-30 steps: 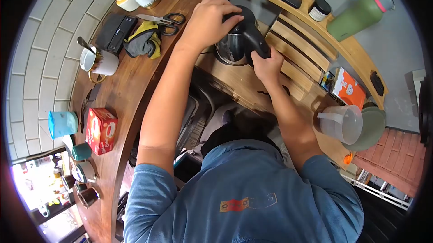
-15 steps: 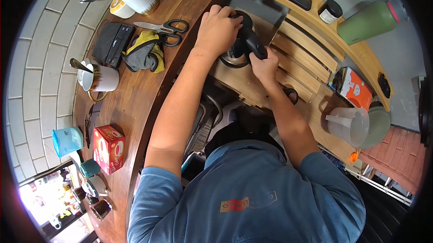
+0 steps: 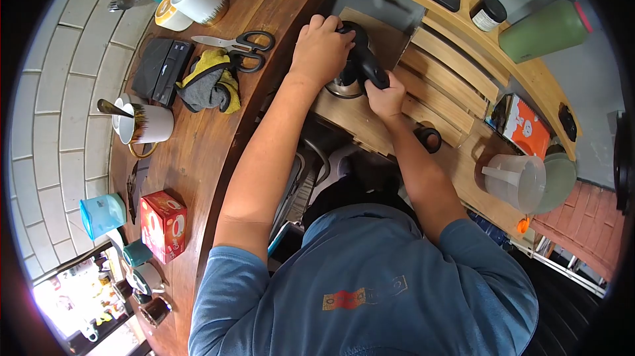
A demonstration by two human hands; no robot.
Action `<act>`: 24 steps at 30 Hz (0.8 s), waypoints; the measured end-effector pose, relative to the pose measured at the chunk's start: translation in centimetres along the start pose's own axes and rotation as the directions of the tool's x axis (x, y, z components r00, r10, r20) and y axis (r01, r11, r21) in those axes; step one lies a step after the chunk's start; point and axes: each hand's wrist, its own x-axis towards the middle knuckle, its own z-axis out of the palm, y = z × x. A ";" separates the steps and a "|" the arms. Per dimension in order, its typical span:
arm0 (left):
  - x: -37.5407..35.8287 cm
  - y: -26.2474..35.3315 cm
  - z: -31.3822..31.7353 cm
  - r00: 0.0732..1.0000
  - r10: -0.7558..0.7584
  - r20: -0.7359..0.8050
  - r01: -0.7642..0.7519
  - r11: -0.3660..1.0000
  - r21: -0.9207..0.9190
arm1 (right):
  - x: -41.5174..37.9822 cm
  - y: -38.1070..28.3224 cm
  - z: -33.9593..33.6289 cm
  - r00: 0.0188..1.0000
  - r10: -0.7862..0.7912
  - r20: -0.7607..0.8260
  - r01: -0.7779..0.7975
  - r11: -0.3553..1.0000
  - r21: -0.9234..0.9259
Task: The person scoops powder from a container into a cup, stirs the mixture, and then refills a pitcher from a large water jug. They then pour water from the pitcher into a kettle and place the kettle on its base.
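A kettle-like vessel with a black top and handle [image 3: 362, 58] and a shiny metal body [image 3: 345, 85] stands on the wooden surface at the upper middle. My left hand [image 3: 322, 48] lies over the left side of its black top, fingers curled on the edge. At the lower end of the black handle, my right hand [image 3: 386, 96] is closed round it. The underside of the vessel is mostly hidden by my hands.
On the brown counter [image 3: 198, 138] at left are scissors [image 3: 241, 45], a yellow-grey cloth [image 3: 210, 83], mugs [image 3: 153, 123] and a red box [image 3: 163, 226]. Slatted wood [image 3: 443, 85], a clear pitcher [image 3: 516, 181], black tape [image 3: 428, 138] and a green bottle [image 3: 546, 31] are at right.
The view has shifted slightly. Both hands keep their places on the black-topped vessel, with no clear movement of it.
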 end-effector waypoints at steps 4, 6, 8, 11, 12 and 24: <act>-0.1 0.1 0.3 1.000 -0.012 0.015 0.012 1.000 -0.003 | 0.0 0.7 0.3 0.999 0.028 -0.022 -0.026 0.997 0.076; -0.1 0.2 0.6 1.000 -0.008 0.009 0.008 1.000 -0.004 | 0.1 1.1 0.2 1.000 0.015 -0.004 -0.015 0.999 0.050; -0.2 0.1 0.8 1.000 -0.017 0.021 0.017 1.000 -0.013 | 0.1 1.0 0.1 1.000 0.004 0.017 -0.005 1.000 0.025; -0.2 0.2 1.1 1.000 -0.010 0.009 0.010 1.000 -0.002 | -0.1 0.5 0.2 1.000 -0.006 0.000 0.006 0.999 0.047; -0.1 0.1 1.1 1.000 -0.007 0.010 0.007 1.000 -0.001 | -0.1 0.4 0.3 1.000 -0.006 -0.010 0.007 0.998 0.056; -0.6 0.3 1.0 0.998 -0.037 0.041 0.039 0.999 -0.038 | -0.9 3.4 0.9 0.994 -0.093 -0.054 0.098 0.992 0.084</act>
